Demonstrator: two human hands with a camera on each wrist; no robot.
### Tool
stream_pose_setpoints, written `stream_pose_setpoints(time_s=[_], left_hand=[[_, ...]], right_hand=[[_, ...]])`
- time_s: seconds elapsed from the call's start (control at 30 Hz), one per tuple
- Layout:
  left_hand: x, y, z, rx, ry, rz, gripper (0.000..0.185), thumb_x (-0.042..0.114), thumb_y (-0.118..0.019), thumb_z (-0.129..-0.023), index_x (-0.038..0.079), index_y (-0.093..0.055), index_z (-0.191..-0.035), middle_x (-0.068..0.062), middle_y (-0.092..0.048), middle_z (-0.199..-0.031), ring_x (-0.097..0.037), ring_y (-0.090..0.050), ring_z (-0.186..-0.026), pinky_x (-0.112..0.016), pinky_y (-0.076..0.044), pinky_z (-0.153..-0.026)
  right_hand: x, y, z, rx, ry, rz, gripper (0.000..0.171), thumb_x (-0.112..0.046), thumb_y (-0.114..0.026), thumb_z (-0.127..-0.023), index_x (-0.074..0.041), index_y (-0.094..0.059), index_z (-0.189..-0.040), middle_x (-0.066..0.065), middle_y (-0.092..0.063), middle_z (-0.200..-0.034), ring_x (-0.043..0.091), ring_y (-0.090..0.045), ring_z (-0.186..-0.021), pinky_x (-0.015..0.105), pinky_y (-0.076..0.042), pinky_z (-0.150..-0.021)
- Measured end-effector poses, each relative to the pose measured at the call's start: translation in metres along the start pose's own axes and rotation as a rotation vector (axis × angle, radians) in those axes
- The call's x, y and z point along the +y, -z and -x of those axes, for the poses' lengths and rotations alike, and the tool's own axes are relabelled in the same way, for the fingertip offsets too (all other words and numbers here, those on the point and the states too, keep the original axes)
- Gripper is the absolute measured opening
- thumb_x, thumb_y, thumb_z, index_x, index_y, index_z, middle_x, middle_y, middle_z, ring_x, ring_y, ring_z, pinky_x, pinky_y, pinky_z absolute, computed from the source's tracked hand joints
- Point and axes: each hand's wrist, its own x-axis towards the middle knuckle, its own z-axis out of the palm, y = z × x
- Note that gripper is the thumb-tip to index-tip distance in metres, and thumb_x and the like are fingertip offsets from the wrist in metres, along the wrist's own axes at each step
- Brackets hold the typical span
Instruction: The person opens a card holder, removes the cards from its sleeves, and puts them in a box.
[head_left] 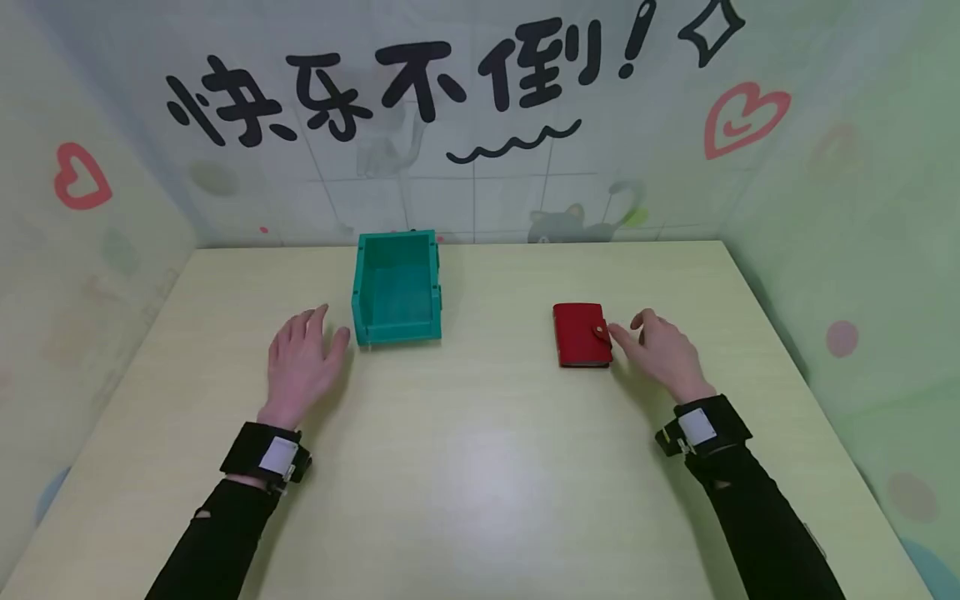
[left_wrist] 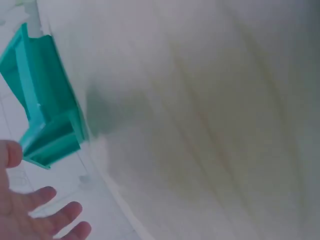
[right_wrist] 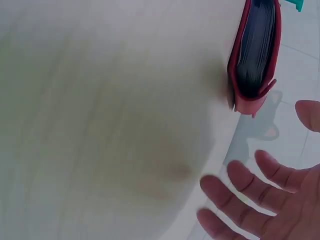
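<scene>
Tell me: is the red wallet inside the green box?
No, the red wallet lies on the table, well apart from the green box.

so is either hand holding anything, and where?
Nothing held. Left hand lies open beside the green bin; right hand is open, fingertips at the red wallet clasp edge, no grip.

Large black hand-drawn Chinese characters [head_left: 382, 93] run across the far pale backdrop wall [head_left: 480, 192], reading 快乐不倒 and closing with an exclamation mark [head_left: 636, 37]. No other lettering can be read: the white patches on the black wrist straps [head_left: 277, 457] show no legible print.
</scene>
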Motion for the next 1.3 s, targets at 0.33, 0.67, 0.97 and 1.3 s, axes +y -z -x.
stream_pose_setpoints(time_s=[0.33,0.67,0.97,1.3], left_hand=[[0.044,-0.007,0.018,0.084,-0.087,0.287,0.033,0.028,-0.048,-0.105,-0.003,-0.051,-0.115,-0.02,-0.05,-0.102,-0.033,-0.044,-0.096,-0.035,-0.036,-0.072],[0.076,-0.019,0.031,-0.126,-0.139,0.386,0.024,0.025,-0.053,-0.105,0.003,-0.054,-0.114,-0.01,-0.054,-0.093,-0.022,-0.047,-0.084,-0.028,-0.039,-0.07],[0.087,-0.03,0.031,-0.313,-0.166,0.401,0.024,0.025,-0.053,-0.105,0.005,-0.056,-0.116,-0.009,-0.057,-0.09,-0.019,-0.051,-0.08,-0.025,-0.042,-0.066],[0.099,-0.048,0.029,-0.506,-0.206,0.383,0.053,0.032,-0.049,-0.106,0.0,-0.04,-0.147,-0.022,-0.047,-0.149,-0.038,-0.044,-0.14,-0.054,-0.04,-0.115]], right_hand=[[-0.016,-0.012,-0.02,-0.107,-0.107,-0.183,0.064,-0.068,-0.053,-0.092,-0.005,-0.046,-0.096,0.006,-0.052,-0.073,0.019,-0.052,-0.067,0.027,-0.039,-0.061],[-0.014,-0.019,-0.034,-0.183,-0.125,-0.06,0.056,-0.061,-0.055,-0.093,-0.007,-0.045,-0.084,0.005,-0.047,-0.068,0.018,-0.049,-0.064,0.027,-0.036,-0.059],[-0.014,-0.021,-0.034,-0.156,-0.02,-0.105,0.047,-0.048,-0.052,-0.101,-0.009,-0.043,-0.077,0.002,-0.044,-0.064,0.018,-0.047,-0.064,0.028,-0.034,-0.061],[-0.028,-0.034,-0.021,-0.217,0.074,-0.112,0.037,-0.034,-0.051,-0.104,-0.009,-0.044,-0.078,0.003,-0.045,-0.063,0.017,-0.045,-0.061,0.028,-0.034,-0.064]])
